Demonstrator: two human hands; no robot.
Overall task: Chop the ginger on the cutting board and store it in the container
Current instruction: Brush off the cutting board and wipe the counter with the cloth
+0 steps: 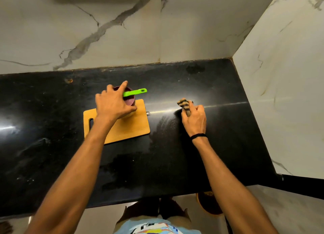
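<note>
A wooden cutting board (pixel 129 128) lies on the black counter. A maroon container (pixel 130 100) stands on the board's far edge. A green knife handle (pixel 135 92) lies across the container's rim. My left hand (pixel 112 103) grips the container from above. To the right of the board, my right hand (pixel 193 118) presses a bunched brown striped cloth (pixel 184 104) onto the counter. No ginger is visible.
The black counter (pixel 157 160) shows wet smears near the cloth. Marble walls (pixel 122 32) close the back and the right side. Below the counter's front edge at the right sits a round dark bin (pixel 208 204) on the floor.
</note>
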